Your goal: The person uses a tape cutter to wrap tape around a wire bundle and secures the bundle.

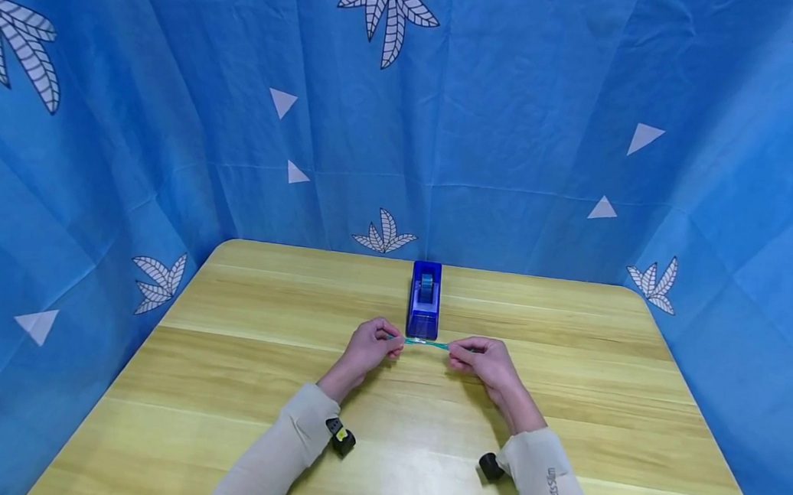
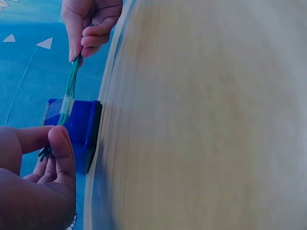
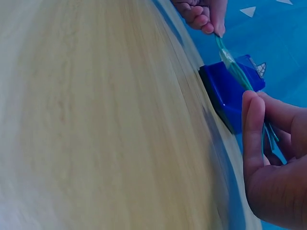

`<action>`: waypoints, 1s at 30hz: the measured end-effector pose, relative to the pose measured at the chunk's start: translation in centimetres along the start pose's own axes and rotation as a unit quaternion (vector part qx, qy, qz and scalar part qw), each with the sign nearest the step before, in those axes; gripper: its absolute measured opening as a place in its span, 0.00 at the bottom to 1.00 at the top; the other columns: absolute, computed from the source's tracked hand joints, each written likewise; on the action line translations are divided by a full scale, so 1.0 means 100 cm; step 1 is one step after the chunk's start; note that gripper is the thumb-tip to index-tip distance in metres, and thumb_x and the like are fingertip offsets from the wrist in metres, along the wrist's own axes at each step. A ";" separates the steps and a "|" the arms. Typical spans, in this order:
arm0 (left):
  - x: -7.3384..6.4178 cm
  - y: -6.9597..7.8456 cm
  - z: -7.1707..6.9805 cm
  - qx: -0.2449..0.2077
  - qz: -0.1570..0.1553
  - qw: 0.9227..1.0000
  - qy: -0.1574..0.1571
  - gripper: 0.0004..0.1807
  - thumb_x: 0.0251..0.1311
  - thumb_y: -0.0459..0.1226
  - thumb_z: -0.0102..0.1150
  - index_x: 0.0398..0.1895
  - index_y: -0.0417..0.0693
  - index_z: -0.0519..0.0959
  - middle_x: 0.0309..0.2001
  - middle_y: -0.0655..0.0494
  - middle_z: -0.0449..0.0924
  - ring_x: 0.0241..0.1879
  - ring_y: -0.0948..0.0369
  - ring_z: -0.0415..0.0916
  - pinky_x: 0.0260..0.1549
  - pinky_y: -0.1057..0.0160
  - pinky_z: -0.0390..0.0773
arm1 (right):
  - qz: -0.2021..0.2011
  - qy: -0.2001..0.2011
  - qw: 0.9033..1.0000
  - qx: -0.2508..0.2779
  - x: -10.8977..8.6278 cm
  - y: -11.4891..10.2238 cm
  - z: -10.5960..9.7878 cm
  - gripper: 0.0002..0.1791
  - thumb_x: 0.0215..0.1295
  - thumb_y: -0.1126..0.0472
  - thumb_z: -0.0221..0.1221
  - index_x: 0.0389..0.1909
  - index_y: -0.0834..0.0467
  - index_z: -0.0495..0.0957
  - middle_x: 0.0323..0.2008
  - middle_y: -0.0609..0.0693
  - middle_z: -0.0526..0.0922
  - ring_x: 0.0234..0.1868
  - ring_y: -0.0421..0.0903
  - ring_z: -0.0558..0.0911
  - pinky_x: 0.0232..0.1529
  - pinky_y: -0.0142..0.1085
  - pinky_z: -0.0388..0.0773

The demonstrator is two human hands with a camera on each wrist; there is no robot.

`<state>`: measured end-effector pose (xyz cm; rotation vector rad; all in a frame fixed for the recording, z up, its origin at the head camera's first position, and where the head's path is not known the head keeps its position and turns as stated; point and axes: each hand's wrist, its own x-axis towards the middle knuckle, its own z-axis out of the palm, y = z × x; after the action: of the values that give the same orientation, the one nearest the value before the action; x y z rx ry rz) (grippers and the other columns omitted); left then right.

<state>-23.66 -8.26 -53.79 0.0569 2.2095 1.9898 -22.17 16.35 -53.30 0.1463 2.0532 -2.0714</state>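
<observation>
A bundle of thin green strands is stretched sideways between both hands, just in front of a blue tape dispenser. My left hand pinches one end between thumb and fingers, and the short tips poke out behind the grip in the left wrist view. At the other end, my right hand pinches the strands, with loose ends showing below its fingers in the right wrist view. Clear tape lies on the middle of the bundle and runs back toward the dispenser's front edge. Inside the dispenser sits a tape roll.
The dispenser stands near the far edge of a wood-grain table. Behind and at both sides hangs a blue curtain with white leaves and triangles. Black wrist cameras are worn at both cuffs.
</observation>
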 end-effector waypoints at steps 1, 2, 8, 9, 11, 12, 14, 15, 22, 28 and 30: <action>0.000 0.000 0.000 0.001 -0.002 1.000 0.002 0.05 0.67 0.27 0.62 0.42 0.35 0.78 0.33 0.48 0.85 0.31 0.61 0.80 0.34 0.66 0.85 | -0.002 0.000 1.000 -0.004 0.000 0.000 0.000 0.12 0.69 0.71 0.64 0.50 0.73 0.83 0.40 0.58 0.89 0.33 0.40 0.88 0.41 0.32 0.88; 0.000 -0.001 -0.001 0.003 -0.005 1.000 0.002 0.06 0.67 0.28 0.63 0.44 0.34 0.78 0.33 0.47 0.85 0.31 0.62 0.80 0.34 0.66 0.85 | -0.002 0.003 1.000 -0.009 0.001 0.000 0.000 0.12 0.69 0.71 0.64 0.50 0.73 0.83 0.40 0.57 0.89 0.34 0.41 0.88 0.42 0.32 0.88; 0.002 -0.001 -0.001 -0.002 -0.028 1.000 -0.008 0.13 0.69 0.35 0.64 0.50 0.34 0.81 0.37 0.44 0.87 0.32 0.62 0.82 0.36 0.66 0.86 | -0.013 0.017 0.998 -0.063 0.001 0.001 -0.002 0.10 0.64 0.70 0.69 0.46 0.68 0.87 0.41 0.54 0.90 0.39 0.43 0.88 0.44 0.33 0.87; 0.002 -0.002 -0.001 -0.007 -0.031 0.999 -0.010 0.13 0.70 0.35 0.64 0.50 0.34 0.81 0.38 0.44 0.87 0.32 0.62 0.82 0.36 0.67 0.86 | -0.020 0.020 0.996 -0.080 0.001 0.001 -0.002 0.10 0.64 0.69 0.70 0.45 0.67 0.87 0.41 0.54 0.90 0.41 0.43 0.87 0.45 0.32 0.86; 0.003 -0.003 -0.001 -0.014 -0.029 0.999 -0.013 0.12 0.70 0.34 0.63 0.49 0.33 0.81 0.37 0.45 0.87 0.31 0.63 0.82 0.37 0.67 0.86 | -0.029 0.027 0.993 -0.108 0.001 0.001 -0.001 0.10 0.62 0.67 0.71 0.44 0.65 0.88 0.43 0.53 0.91 0.44 0.42 0.85 0.46 0.31 0.83; 0.003 -0.003 -0.001 -0.018 -0.026 0.999 -0.012 0.11 0.70 0.32 0.63 0.49 0.33 0.81 0.36 0.45 0.87 0.31 0.64 0.82 0.36 0.68 0.86 | -0.032 0.031 0.992 -0.119 0.001 0.002 -0.001 0.10 0.62 0.65 0.72 0.43 0.64 0.89 0.43 0.52 0.91 0.45 0.42 0.84 0.46 0.30 0.81; 0.003 -0.003 -0.001 -0.024 -0.021 0.999 -0.010 0.09 0.69 0.30 0.63 0.47 0.32 0.81 0.35 0.46 0.87 0.31 0.64 0.82 0.36 0.69 0.85 | -0.037 0.031 0.991 -0.123 0.002 0.002 -0.001 0.12 0.63 0.63 0.72 0.45 0.64 0.89 0.44 0.53 0.90 0.45 0.42 0.83 0.46 0.30 0.80; 0.003 -0.003 -0.001 -0.027 -0.017 0.999 -0.009 0.08 0.69 0.30 0.63 0.46 0.32 0.81 0.35 0.46 0.87 0.30 0.64 0.82 0.35 0.70 0.85 | -0.037 0.029 0.992 -0.115 0.002 0.003 -0.001 0.14 0.64 0.62 0.71 0.47 0.64 0.88 0.46 0.53 0.90 0.45 0.42 0.83 0.46 0.30 0.81; 0.002 -0.001 -0.001 -0.042 0.010 0.999 -0.014 0.08 0.68 0.27 0.62 0.45 0.27 0.80 0.35 0.43 0.87 0.30 0.64 0.81 0.33 0.71 0.84 | 0.006 -0.003 1.000 -0.015 0.006 0.003 -0.005 0.27 0.74 0.54 0.63 0.63 0.70 0.76 0.48 0.53 0.82 0.39 0.40 0.84 0.43 0.30 0.87; 0.003 -0.002 -0.002 -0.034 0.010 0.999 -0.010 0.07 0.68 0.27 0.62 0.44 0.29 0.80 0.34 0.45 0.86 0.30 0.64 0.81 0.33 0.70 0.84 | 0.050 -0.053 0.997 -0.029 0.004 0.003 -0.007 0.29 0.76 0.47 0.59 0.58 0.70 0.77 0.36 0.50 0.83 0.27 0.38 0.79 0.31 0.27 0.82; 0.003 -0.003 -0.001 -0.031 0.011 0.999 -0.009 0.07 0.68 0.28 0.62 0.44 0.29 0.80 0.34 0.45 0.86 0.30 0.64 0.81 0.34 0.70 0.84 | 0.055 -0.061 0.996 -0.037 0.003 0.003 -0.007 0.29 0.76 0.46 0.59 0.56 0.71 0.79 0.32 0.48 0.83 0.25 0.37 0.77 0.29 0.26 0.80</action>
<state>-23.98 -8.39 -54.07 0.0932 2.1439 2.0592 -22.42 17.03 -53.69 0.1165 1.9994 -1.8881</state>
